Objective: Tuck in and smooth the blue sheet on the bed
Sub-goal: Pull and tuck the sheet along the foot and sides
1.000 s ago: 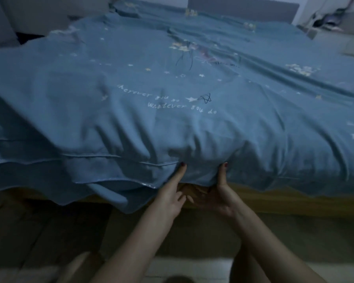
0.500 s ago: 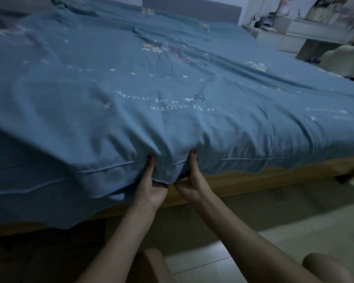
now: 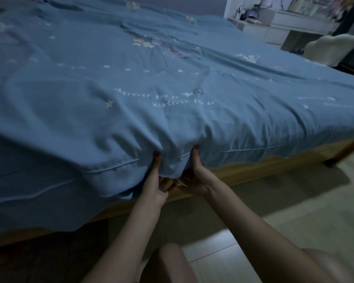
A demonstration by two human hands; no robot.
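A blue sheet (image 3: 131, 82) printed with stars and white script covers the whole bed, and its piped hem hangs over the near side. My left hand (image 3: 154, 180) and my right hand (image 3: 194, 176) grip the hanging edge side by side at the middle of that side. Each thumb lies up against the front of the cloth, while the fingers curl under the hem, mostly hidden. The cloth bunches into folds above both thumbs. Left of my hands the sheet sags lower over the wooden bed frame (image 3: 243, 170).
A grey headboard (image 3: 182, 5) stands at the far end. White drawers and a cluttered desk (image 3: 278, 25) line the right wall, with a pale chair (image 3: 333, 48) close to the bed's right edge. My knees (image 3: 172, 264) are low in view over a light tiled floor (image 3: 294, 211).
Both hands have kept hold of the hem and shifted slightly right along the bed side, thumbs rising higher on the cloth. The view swung right, bringing the desk and chair into sight.
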